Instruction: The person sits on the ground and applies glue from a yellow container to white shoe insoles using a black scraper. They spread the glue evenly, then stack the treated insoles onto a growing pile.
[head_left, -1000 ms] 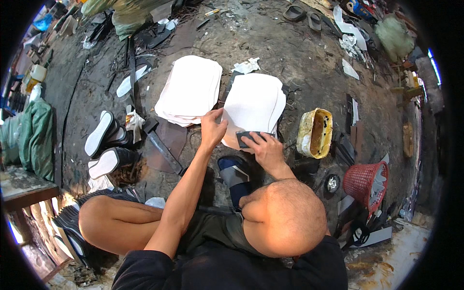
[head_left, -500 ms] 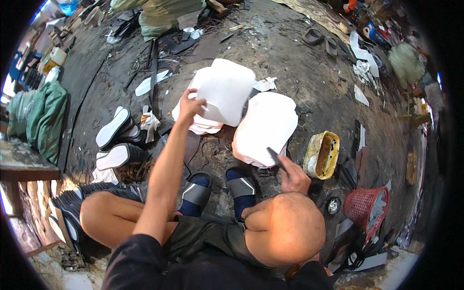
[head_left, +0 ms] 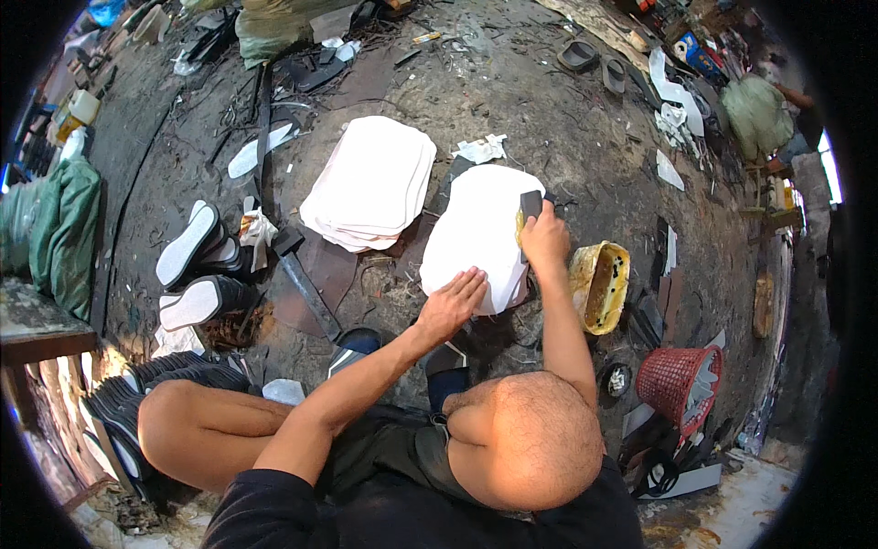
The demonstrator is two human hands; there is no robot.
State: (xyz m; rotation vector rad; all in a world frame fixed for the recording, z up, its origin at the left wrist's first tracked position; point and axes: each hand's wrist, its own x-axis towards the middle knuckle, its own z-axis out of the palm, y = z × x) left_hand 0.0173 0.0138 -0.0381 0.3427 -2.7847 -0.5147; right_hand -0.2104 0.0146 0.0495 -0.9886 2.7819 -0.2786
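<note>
My left hand (head_left: 455, 300) lies with fingers stretched flat on the near end of a stack of white shaped sheets (head_left: 471, 220). My right hand (head_left: 546, 240) grips a dark flat spreader (head_left: 530, 205) at the right edge of that stack; a yellowish smear shows beside it. Just right of my right forearm stands a yellow-white tub (head_left: 585, 291) with brownish paste inside. A second pile of white sheets (head_left: 370, 178) sits to the left, its edges fanned out unevenly.
A hammer (head_left: 309, 295) lies left of my feet. White-soled shoes or sandals (head_left: 189, 245) cluster farther left, near a green sack (head_left: 69, 229). On the right stand a red basket (head_left: 672, 384) and a small round dish (head_left: 619, 378). Scraps litter the dark floor.
The sheet my left hand held has been let go and lies on the left pile. That hand has moved onto the right stack. My right hand has carried the spreader forward along its edge.
</note>
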